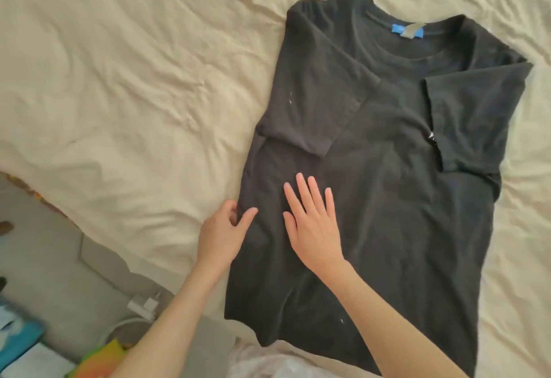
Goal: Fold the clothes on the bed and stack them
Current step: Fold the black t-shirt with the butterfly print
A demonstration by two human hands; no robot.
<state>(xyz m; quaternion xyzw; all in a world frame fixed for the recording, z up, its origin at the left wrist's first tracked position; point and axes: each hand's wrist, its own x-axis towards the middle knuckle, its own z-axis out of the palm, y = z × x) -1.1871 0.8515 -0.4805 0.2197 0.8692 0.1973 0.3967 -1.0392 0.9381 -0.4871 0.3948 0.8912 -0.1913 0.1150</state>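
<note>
We saw a bed (125, 85) covered by a wrinkled cream sheet, its near left edge dropping to a grey floor (44, 246) where a white charger (143, 306) and some bright, blurred items lay. On the sheet's right half lay a black T-shirt (402, 199), flat, both short sleeves folded inward over the chest, a blue label (497, 31) at the collar. Our left hand (222, 234) pinched the shirt's left side edge; our right hand (313, 222) lay flat on the cloth, fingers spread
</note>
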